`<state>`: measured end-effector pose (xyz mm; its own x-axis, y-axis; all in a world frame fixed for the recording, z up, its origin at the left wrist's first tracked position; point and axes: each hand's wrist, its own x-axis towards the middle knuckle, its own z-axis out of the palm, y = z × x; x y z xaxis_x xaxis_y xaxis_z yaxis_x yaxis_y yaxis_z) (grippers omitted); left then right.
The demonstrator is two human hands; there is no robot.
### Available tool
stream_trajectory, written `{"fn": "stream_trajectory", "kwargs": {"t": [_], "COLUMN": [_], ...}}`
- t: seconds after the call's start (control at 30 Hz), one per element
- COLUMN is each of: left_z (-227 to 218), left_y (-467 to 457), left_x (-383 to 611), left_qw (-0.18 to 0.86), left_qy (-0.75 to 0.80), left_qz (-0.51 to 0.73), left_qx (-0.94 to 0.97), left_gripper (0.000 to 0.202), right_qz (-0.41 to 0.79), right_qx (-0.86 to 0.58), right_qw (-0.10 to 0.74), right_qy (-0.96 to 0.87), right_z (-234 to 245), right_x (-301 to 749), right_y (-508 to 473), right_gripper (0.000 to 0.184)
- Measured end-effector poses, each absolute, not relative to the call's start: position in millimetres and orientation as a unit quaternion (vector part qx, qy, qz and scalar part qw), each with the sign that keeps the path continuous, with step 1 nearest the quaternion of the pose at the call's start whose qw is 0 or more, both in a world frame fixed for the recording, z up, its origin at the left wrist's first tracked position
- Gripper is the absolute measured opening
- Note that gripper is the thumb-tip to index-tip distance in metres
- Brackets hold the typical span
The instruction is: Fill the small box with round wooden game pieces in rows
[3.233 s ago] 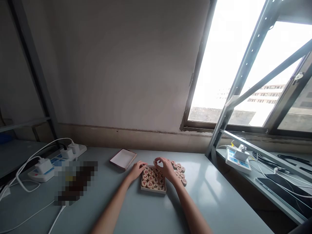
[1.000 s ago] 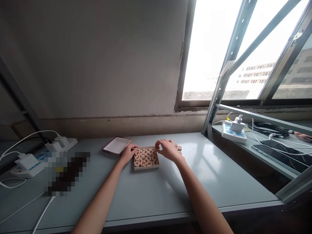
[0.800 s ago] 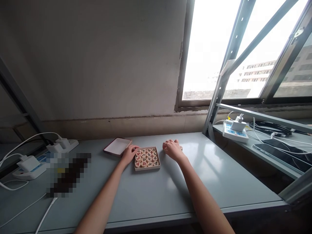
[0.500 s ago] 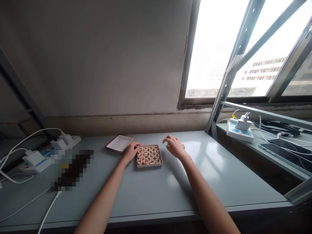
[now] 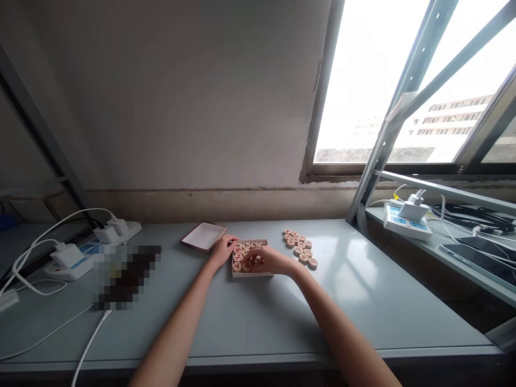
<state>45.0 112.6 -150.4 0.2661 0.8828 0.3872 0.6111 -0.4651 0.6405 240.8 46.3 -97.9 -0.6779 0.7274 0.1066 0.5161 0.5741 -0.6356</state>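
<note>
A shallow light-coloured box [image 5: 253, 274] holds several round wooden Chinese chess pieces [image 5: 237, 257] marked with characters, laid in rows. My left hand [image 5: 222, 252] lies at the box's left side, its fingertips on the upper left corner. Over the lower right part of the box, my right hand [image 5: 272, 260] reaches in from the right, thumb and fingers bent down round a piece among the others; the hand covers part of the rows. Further right, several loose Chinese chess pieces [image 5: 308, 252] lie flat on the table in a slanting group.
The box lid [image 5: 201, 236], dark-rimmed with a white inside, lies behind my left hand. Power strips [image 5: 72, 267] with plugs and white cables run along the left side. Another power strip [image 5: 407, 221] and a dark flat device [image 5: 479, 255] sit on the right shelf.
My right hand has moved left and down, from above the table into the box. The loose pieces it was hiding now show. My left hand stays at the box corner; the view has shifted slightly.
</note>
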Motion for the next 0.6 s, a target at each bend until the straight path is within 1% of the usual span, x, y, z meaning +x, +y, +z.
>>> {"fn": "stream_trajectory", "kwargs": {"t": [0.1, 0.17, 0.23, 0.3, 0.43, 0.5, 0.6], "left_z": [-150, -150, -149, -149, -148, -149, -150], "left_y": [112, 112, 112, 112, 112, 113, 113], "left_x": [45, 45, 45, 46, 47, 47, 47], "left_qw": [0.194, 0.197, 0.196, 0.193, 0.186, 0.184, 0.182], "left_qy": [0.483, 0.485, 0.488, 0.494, 0.501, 0.499, 0.499], "left_qz": [0.362, 0.360, 0.359, 0.356, 0.351, 0.351, 0.354], "left_qx": [0.773, 0.772, 0.771, 0.769, 0.769, 0.771, 0.770], "left_gripper": [0.025, 0.025, 0.025, 0.025, 0.024, 0.023, 0.023], "right_qz": [0.254, 0.202, 0.134, 0.090, 0.063, 0.044, 0.033], "right_qx": [-0.376, -0.410, -0.460, -0.509, -0.607, -0.635, -0.639], "right_qw": [0.210, 0.231, 0.234, 0.201, 0.096, 0.083, 0.095], "right_qy": [-0.866, -0.859, -0.846, -0.832, -0.786, -0.767, -0.763], "right_z": [-93, -89, -87, -88, -98, -103, -107], "right_x": [243, 251, 265, 284, 313, 318, 317], "right_y": [46, 47, 49, 53, 59, 61, 62], "right_gripper": [0.018, 0.017, 0.019, 0.019, 0.014, 0.014, 0.025]}}
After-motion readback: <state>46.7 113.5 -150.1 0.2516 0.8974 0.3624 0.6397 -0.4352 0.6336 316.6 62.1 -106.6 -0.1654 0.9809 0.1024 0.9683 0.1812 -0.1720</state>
